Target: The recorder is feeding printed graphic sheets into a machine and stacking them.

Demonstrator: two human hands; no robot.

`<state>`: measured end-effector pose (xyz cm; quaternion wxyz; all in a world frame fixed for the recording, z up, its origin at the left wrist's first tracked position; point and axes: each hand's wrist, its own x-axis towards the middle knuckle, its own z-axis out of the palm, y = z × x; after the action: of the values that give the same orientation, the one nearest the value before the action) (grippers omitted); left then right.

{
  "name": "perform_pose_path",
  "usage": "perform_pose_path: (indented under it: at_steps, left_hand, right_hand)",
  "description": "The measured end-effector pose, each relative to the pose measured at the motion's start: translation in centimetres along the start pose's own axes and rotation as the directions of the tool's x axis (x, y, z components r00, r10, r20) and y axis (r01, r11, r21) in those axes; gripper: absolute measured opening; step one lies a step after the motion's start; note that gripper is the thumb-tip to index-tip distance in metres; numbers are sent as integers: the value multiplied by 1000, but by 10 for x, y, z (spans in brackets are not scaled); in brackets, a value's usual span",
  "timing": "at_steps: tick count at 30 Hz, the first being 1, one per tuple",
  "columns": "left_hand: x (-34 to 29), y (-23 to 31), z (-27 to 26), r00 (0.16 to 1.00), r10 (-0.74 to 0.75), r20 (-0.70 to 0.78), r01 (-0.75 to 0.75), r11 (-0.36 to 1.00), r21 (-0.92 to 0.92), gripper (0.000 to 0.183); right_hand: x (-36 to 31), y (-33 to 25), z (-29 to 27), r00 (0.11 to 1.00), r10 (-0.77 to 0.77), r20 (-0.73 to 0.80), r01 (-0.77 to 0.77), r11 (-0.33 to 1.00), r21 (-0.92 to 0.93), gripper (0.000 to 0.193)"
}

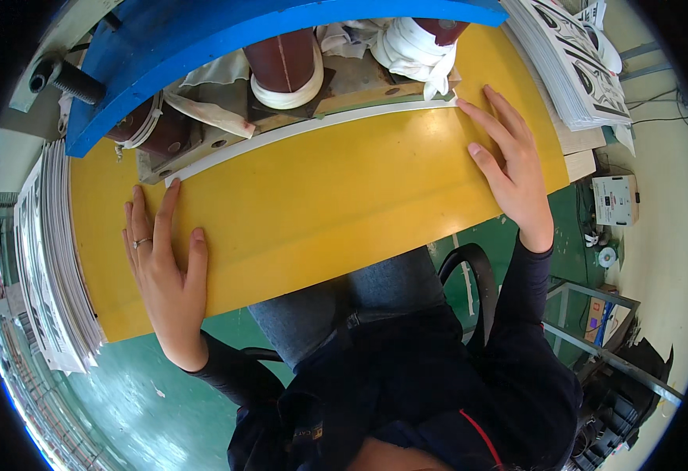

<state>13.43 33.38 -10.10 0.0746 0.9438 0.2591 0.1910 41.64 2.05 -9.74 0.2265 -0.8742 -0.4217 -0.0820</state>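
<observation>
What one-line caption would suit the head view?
Left hand and right hand at opposite ends of a long thin white strip on a smooth yellow tabletop.

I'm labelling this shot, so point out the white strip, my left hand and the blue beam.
White strip [320,122], head view: middle of its length.
Left hand [163,271], head view: back of the hand.
Blue beam [202,33], head view: broad face.

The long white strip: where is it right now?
In the upper middle of the head view, the white strip runs along the front edge of the metal base on the yellow table, between the left hand and the right hand.
</observation>
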Motion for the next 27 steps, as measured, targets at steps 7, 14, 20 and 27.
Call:
perform_pose_path:
  at_steps: [7, 14, 20, 27]
  left_hand:
    - [0, 1, -2, 1000, -8, 3, 8, 1000, 3, 53]
    - [0, -1, 2, 1000, 7, -9, -7, 1000, 9, 51]
    - [0, -1, 4, 1000, -1, -3, 1, 1000, 26, 51]
    - [1, -2, 1, 1000, 17, -20, -17, 1000, 0, 53]
  right_hand:
    - [1, 2, 1, 1000, -18, -7, 18, 1000, 0, 46]
    - [1, 2, 1, 1000, -12, -7, 12, 1000, -6, 47]
    - [1, 1, 2, 1000, -10, -1, 10, 1000, -17, 47]
    - [1, 3, 1, 1000, -25, 4, 25, 1000, -9, 46]
